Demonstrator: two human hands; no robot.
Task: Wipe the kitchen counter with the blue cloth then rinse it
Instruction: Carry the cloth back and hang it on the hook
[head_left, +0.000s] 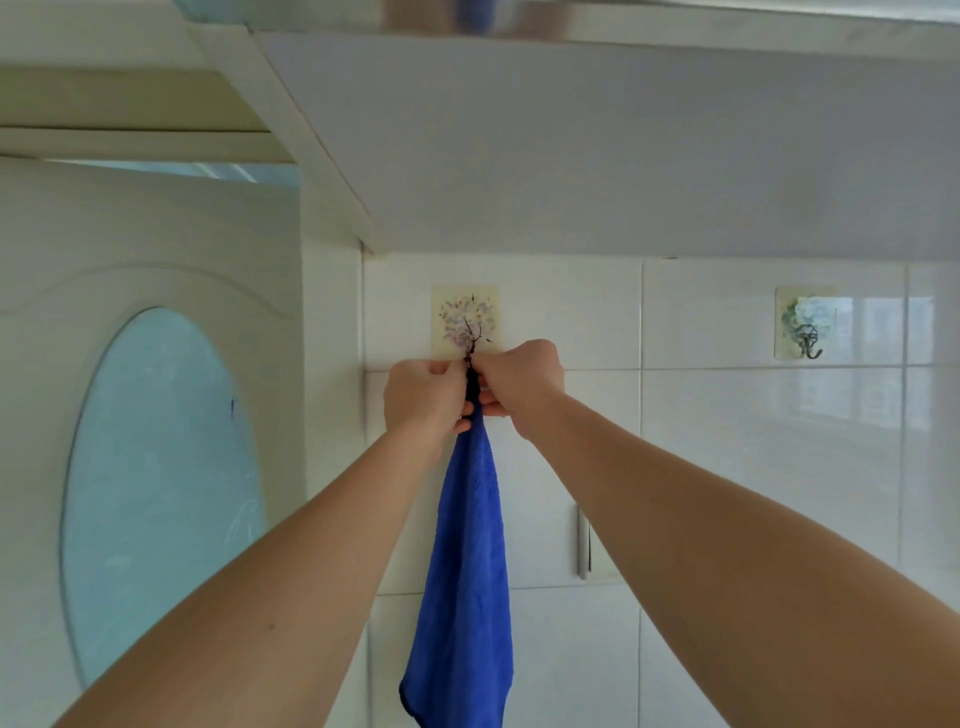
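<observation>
Two bare forearms reach up and forward to a white tiled wall (727, 467), seen from the person's own head height. Between the hands hangs a blue cloth (470, 571), soft and fuzzy like microfibre, gathered to a narrow point at the top and widening downward into loose folds with a darker stitched edge at the bottom corner. Its top sits at a small metal hook on a square adhesive hook pad (466, 319) printed with a pastel tree.

The left hand (423, 397) has its fingers curled in, pinching the gathered top of the cloth from the left. The right hand (522, 382) does the same from the right, fingers curled tightly around the same narrow neck of fabric just below the hook. The two hands nearly touch.

Well apart to the right on the same row of tiles is a second hook pad (802, 322), square, printed with a pale blue-green flower, its dark metal hook bare. The tiles are glossy and reflect a window. Above them juts a flat, matte white cabinet underside (571, 156). To the left stands a cream door (156, 415) with moulded curves and an oval pane of frosted pale-blue glass.
</observation>
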